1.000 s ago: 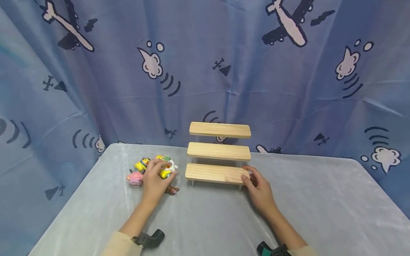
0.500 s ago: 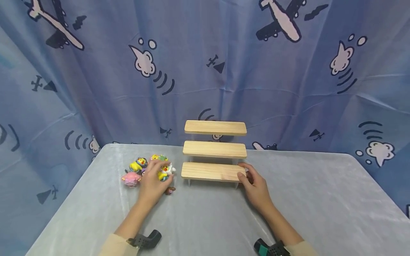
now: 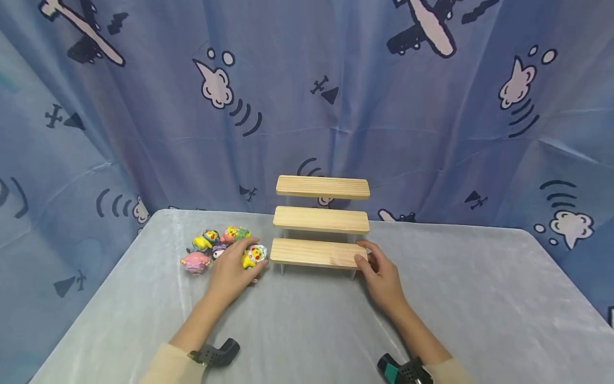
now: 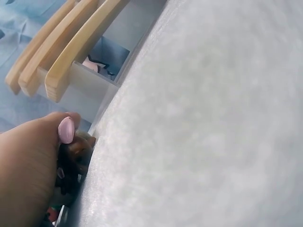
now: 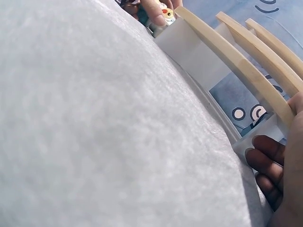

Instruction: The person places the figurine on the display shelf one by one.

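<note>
In the head view my left hand (image 3: 232, 271) pinches a yellow figurine (image 3: 254, 256) with a pale hood between thumb and fingers, at the right side of a figurine cluster. The right wrist view shows this hooded figurine (image 5: 167, 15) with left-hand fingers around it. A three-tier wooden display stand (image 3: 318, 253) with clear supports stands just right of it. My right hand (image 3: 382, 277) grips the right end of its lowest shelf, thumb at the front edge. In the left wrist view, a brownish figurine (image 4: 79, 150) sits partly hidden under the left hand.
Left of the hand are a pink figurine (image 3: 195, 262), a yellow one with a blue hood (image 3: 205, 240), a purple one (image 3: 218, 250) and a yellow-green pair (image 3: 235, 233). A blue airplane-patterned curtain (image 3: 288, 106) hangs behind the grey-covered table (image 3: 460, 298).
My left hand has shifted slightly right, bringing the hooded yellow figurine nearer the stand and uncovering more of the cluster. My right hand keeps its grip on the lowest shelf. The head view has shifted.
</note>
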Motion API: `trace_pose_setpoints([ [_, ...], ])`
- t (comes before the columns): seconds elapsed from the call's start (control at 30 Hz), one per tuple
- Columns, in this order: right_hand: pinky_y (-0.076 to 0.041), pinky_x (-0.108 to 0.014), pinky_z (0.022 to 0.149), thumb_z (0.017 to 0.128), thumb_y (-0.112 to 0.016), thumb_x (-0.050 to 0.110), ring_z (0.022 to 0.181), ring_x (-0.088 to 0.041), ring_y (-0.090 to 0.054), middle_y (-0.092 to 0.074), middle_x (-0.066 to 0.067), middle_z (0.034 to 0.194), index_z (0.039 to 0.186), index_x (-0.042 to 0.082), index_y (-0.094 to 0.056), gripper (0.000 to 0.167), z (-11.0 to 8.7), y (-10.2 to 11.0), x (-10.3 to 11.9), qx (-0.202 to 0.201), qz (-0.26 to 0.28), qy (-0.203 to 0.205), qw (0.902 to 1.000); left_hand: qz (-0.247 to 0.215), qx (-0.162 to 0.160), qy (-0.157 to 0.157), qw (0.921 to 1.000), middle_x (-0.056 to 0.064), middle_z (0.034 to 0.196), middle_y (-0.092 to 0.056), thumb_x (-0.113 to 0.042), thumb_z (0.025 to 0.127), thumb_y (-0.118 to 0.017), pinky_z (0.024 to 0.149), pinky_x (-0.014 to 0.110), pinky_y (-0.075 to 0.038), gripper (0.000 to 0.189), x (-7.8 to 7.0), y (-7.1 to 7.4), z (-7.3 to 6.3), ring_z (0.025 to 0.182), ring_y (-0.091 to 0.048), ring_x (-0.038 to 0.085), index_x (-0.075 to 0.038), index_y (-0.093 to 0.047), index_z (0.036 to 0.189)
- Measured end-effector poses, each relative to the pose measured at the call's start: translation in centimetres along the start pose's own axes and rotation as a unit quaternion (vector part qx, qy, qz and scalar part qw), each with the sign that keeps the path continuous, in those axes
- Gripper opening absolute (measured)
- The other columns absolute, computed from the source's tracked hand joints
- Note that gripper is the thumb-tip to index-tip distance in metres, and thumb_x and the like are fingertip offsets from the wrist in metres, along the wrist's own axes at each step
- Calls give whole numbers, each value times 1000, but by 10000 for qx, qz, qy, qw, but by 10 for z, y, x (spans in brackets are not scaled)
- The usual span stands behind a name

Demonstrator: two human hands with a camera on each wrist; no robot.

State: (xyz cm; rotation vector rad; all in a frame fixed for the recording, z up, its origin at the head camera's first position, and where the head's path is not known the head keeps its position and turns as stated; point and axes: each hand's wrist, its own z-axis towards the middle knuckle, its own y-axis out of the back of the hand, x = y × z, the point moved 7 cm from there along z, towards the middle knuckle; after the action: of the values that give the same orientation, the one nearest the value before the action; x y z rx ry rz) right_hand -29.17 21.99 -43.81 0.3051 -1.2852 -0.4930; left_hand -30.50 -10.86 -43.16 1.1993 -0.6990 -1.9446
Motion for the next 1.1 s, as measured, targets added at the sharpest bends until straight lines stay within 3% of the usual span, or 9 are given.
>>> trace_pose_setpoints([
  [0.13, -45, -21, 64, 101, -60, 19, 67, -8, -57, -68, -10, 79, 132, 11, -60, 31, 1, -1, 1, 17, -7, 32, 10000, 246, 152, -100, 9995, 5, 124, -71, -40, 83, -81, 88, 47, -56, 52, 0, -2, 1, 111, -69, 29, -18, -66, 128],
  [0.33, -46, -21, 64, 102, -60, 20, 66, -7, -57, -68, -10, 78, 131, 11, -60, 31, 1, 0, 1, -6, -21, 66, 10000, 238, 209, 140, 9994, 5, 124, -72, -41, 94, -69, 87, 49, -55, 36, -1, -2, 0, 109, -70, 30, -20, -66, 124],
  [0.57, -44, -22, 62, 101, -61, 19, 63, -6, -54, -64, -8, 74, 130, 12, -61, 30, 2, 1, 0, -17, 58, 118, 9999, 237, 104, 199, 9995, 6, 111, -76, -36, 90, -71, 69, 41, -52, 33, -1, -1, -1, 86, -70, 25, -20, -64, 119],
  [0.7, -45, -21, 63, 101, -61, 18, 65, -7, -55, -65, -9, 75, 131, 11, -61, 30, 2, 0, 0, -1, 145, 110, 9998, 82, -58, 74, 9999, 5, 107, -75, -33, 87, -74, 66, 37, -50, 32, -1, 2, -2, 82, -68, 22, -19, -65, 115],
  [0.87, -49, -21, 65, 101, -61, 18, 67, -9, -58, -68, -11, 79, 131, 11, -60, 31, 3, 0, 1, 20, 229, 66, 9997, -487, -431, 51, 9979, 7, 106, -71, -25, 84, -78, 75, 40, -52, 36, 1, 8, -1, 87, -66, 23, -12, -66, 115],
  [1.03, -49, -21, 65, 100, -63, 17, 66, -9, -57, -65, -11, 75, 131, 11, -62, 32, 2, 1, -1, 75, 360, 22, 9993, -1010, -887, -49, 9909, 13, 120, -68, -18, 80, -84, 99, 48, -50, 47, 2, 13, 0, 113, -64, 32, -5, -67, 122],
  [1.1, -51, -22, 65, 99, -64, 15, 67, -8, -58, -65, -11, 76, 132, 9, -61, 33, 2, 1, -2, 153, 525, 76, 9985, -1084, -1076, -117, 9882, 14, 121, -66, -15, 78, -86, 98, 48, -50, 50, 2, 14, 0, 112, -64, 32, -4, -67, 123],
])
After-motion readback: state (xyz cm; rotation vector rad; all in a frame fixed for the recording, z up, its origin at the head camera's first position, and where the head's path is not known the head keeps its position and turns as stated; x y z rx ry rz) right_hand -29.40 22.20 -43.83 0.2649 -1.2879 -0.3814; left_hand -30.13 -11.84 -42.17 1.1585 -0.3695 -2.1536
